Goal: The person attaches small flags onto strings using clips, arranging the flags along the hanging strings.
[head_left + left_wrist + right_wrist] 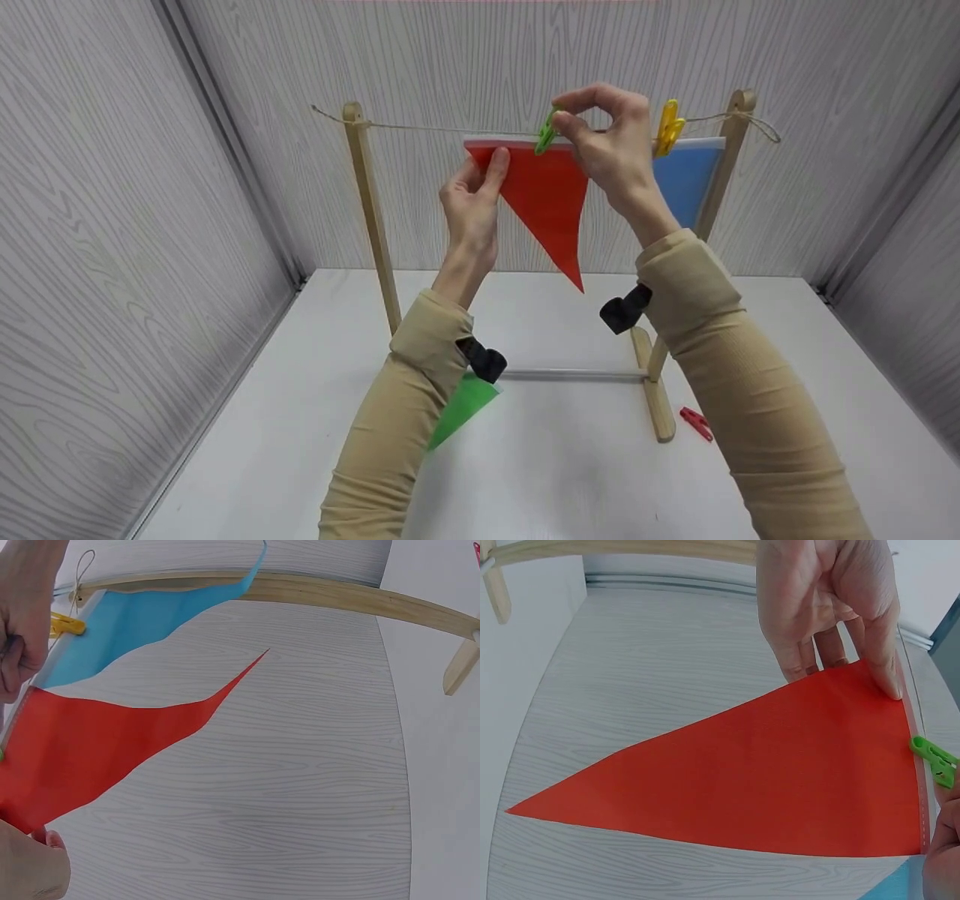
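Note:
A red triangular pennant (546,191) hangs point down at the string (435,129), its white-edged top along it. My left hand (472,202) pinches its upper left corner, thumb in front and fingers behind. With thumb and forefinger my right hand (611,142) pinches a green clothespin (547,133), whose jaws sit over the pennant's top edge near the middle. The right wrist view also shows that green clothespin (934,760) at the edge of the red pennant (780,772). Right of it, a blue pennant (686,180) hangs by a yellow clothespin (669,129).
Two wooden posts, left (373,217) and right (724,172), carry the string above a white table (555,465). A green pennant (466,405) lies partly under my left sleeve. A red clothespin (697,424) lies beside the stand's wooden foot (654,390), near my right forearm.

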`<state>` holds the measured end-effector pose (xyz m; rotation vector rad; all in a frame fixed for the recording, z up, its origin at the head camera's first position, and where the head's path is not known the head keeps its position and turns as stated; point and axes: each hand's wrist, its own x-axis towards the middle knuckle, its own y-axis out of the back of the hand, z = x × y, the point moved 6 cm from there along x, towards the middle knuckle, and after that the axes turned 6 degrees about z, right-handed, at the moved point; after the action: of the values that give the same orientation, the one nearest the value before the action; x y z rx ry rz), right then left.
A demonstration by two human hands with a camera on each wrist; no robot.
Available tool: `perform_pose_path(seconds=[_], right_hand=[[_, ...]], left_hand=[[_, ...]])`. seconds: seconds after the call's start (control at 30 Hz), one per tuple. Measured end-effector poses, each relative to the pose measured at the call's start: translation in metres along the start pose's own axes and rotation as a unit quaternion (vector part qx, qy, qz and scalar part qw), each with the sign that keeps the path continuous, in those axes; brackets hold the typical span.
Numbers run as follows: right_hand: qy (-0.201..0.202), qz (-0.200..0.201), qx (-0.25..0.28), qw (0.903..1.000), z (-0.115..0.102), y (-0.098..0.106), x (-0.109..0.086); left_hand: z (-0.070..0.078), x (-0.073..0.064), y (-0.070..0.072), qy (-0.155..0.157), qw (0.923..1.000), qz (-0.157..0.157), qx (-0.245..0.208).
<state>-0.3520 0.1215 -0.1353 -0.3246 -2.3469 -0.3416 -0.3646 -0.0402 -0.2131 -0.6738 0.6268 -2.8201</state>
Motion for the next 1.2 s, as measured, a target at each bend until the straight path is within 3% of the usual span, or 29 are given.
perform_pose_path(seconds=[0.3,0.47,0.8,1.2], right_hand=[[0.017,-0.012,0.005,0.9998,-0.002,0.0,-0.001],[0.004,-0.028,-0.01,0.9995,0.001,0.0,-0.002],[-0.013,-0.063,0.015,0.9978,0.006,0.001,-0.005],[-0.016,-0.074,0.061,0.9953,0.012,0.002,-0.006]], left_hand=[[0.002,0.001,-0.001,-0.003,0.9999,0.005,-0.014],[0.002,0.0,-0.002,-0.001,1.0,0.002,-0.006],[0.0,0.001,-0.002,0.003,0.9997,0.001,-0.023],[-0.004,-0.001,0.003,0.005,0.9999,0.001,0.01]])
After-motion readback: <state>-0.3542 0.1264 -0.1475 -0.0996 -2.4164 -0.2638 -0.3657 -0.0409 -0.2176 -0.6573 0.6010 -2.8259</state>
